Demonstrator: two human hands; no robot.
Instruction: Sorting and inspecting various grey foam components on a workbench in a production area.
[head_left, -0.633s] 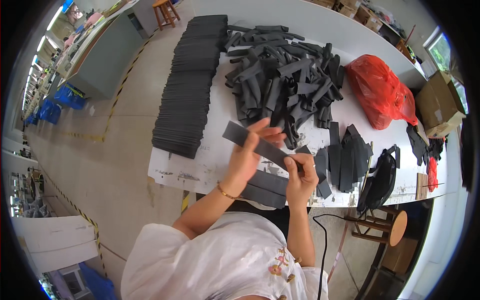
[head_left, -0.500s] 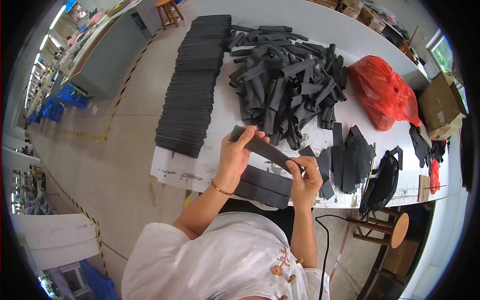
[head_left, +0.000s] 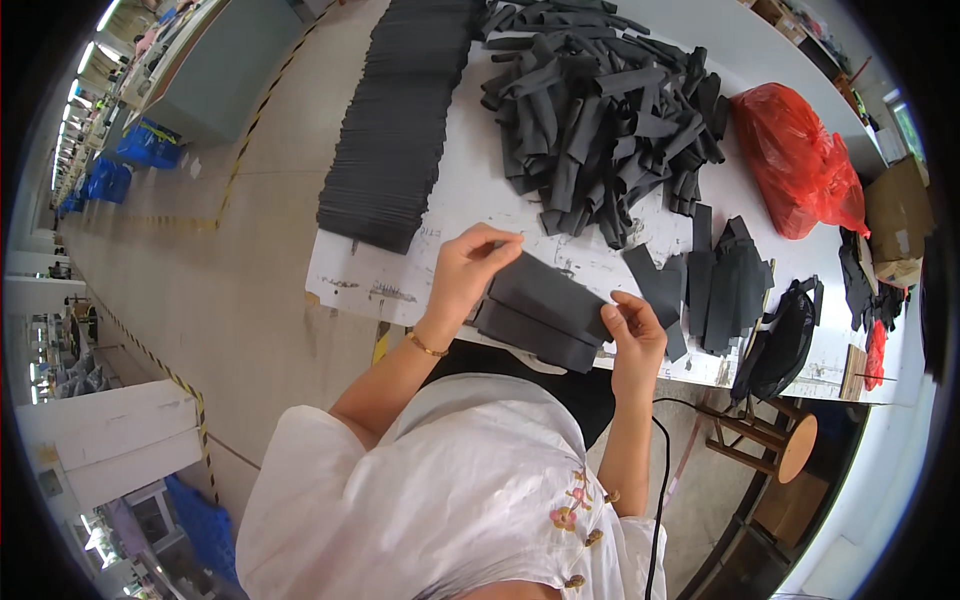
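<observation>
My left hand (head_left: 469, 266) pinches one end of a dark grey fabric strip (head_left: 555, 278), and my right hand (head_left: 630, 335) grips the other end with its thumb and fingers. The held strip slants down to the right over more flat strips (head_left: 530, 338) lying side by side near the table's front edge. Beyond my hands a long stack of flat dark strips (head_left: 390, 130) runs along the table's left, and a heap of curled strips (head_left: 600, 120) fills the middle back. Further loose flat strips (head_left: 710, 280) lie to the right of my right hand.
A red plastic bag (head_left: 790, 160), a cardboard box (head_left: 895, 210) and a black bag (head_left: 780, 345) sit at the right of the white table (head_left: 375, 290). A wooden stool (head_left: 795, 445) and black cord stand below. Benches and blue bins (head_left: 148, 145) line the left aisle.
Both hands have shifted to the right with the strip, the left fingers now pinched closer on its end. The view has tilted, so the table appears higher in the picture.
</observation>
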